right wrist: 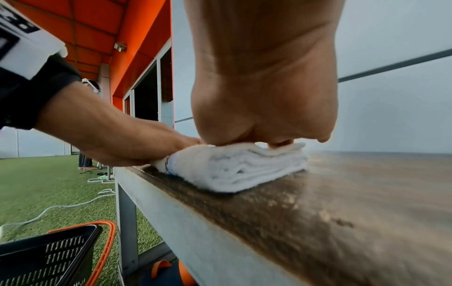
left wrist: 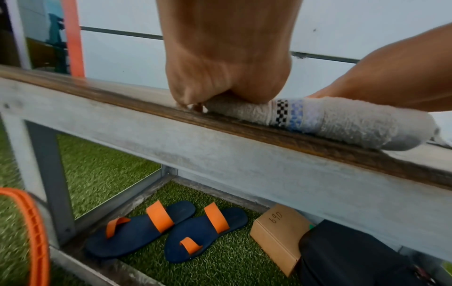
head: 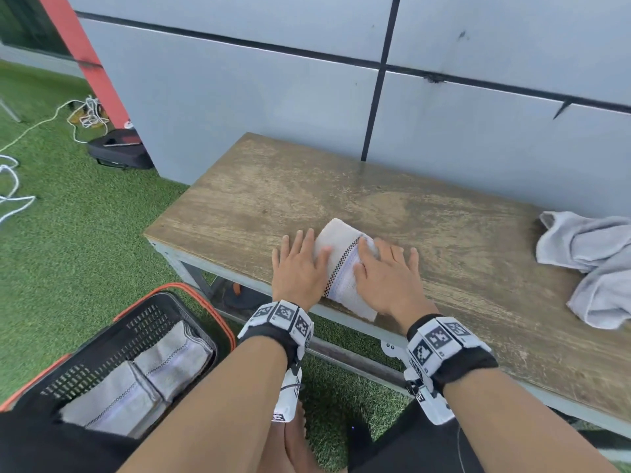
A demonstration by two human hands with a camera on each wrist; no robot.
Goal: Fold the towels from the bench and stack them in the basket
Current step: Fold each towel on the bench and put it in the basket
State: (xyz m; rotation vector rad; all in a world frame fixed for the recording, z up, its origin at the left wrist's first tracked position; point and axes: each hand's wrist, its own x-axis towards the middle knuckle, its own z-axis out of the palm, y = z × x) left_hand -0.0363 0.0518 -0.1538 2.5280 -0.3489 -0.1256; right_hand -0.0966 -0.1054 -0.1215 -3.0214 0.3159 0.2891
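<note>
A folded white towel (head: 341, 264) with a black checkered stripe lies near the front edge of the wooden bench (head: 375, 199). My left hand (head: 302, 257) lies flat with spread fingers and presses the towel's left side. Flat on its right side is my right hand (head: 382, 264). From the left wrist the palm (left wrist: 227, 67) bears down on the towel (left wrist: 342, 123). The right wrist view shows the right hand (right wrist: 264, 96) pressing the layered towel (right wrist: 232, 166). A black basket (head: 102, 353) with an orange rim stands on the grass at lower left and holds folded towels (head: 136, 380). A crumpled grey towel (head: 587, 261) lies at the bench's right end.
A grey panelled wall (head: 273, 97) runs behind the bench. Under the bench lie blue and orange sandals (left wrist: 166, 228), a cardboard box (left wrist: 276, 232) and a black bag (left wrist: 354, 257). White ropes (head: 20, 186) and a black case (head: 119, 151) lie on the grass at left.
</note>
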